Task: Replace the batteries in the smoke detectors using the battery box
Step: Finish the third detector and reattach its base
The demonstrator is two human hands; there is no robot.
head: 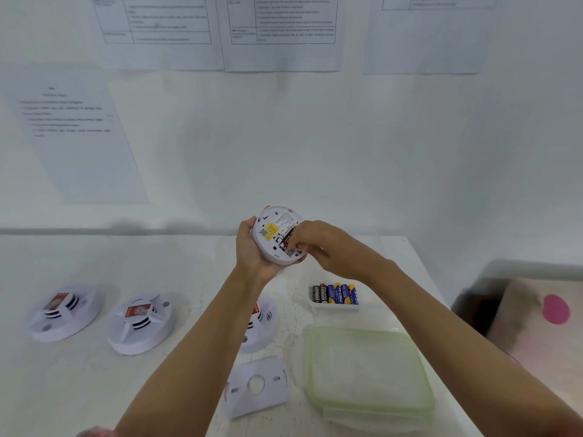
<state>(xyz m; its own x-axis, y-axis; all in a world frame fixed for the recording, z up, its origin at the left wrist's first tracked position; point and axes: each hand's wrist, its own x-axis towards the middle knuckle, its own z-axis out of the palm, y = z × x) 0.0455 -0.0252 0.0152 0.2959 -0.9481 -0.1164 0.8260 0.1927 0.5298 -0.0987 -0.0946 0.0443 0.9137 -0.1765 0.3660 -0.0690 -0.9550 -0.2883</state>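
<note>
My left hand grips a round white smoke detector, lifted above the table with its back side facing me; a yellow label and the open battery bay show. My right hand has its fingertips curled into that bay, at a battery that is mostly hidden by the fingers. A small white battery box on the table holds several black and blue batteries. Three more smoke detectors lie face up: one far left, one beside it, one partly hidden behind my left forearm.
A white mounting plate lies near the table's front. To its right sits a clear container with a green-rimmed lid. The wall behind carries printed sheets. Off the table's right edge stands a beige surface with a pink spot.
</note>
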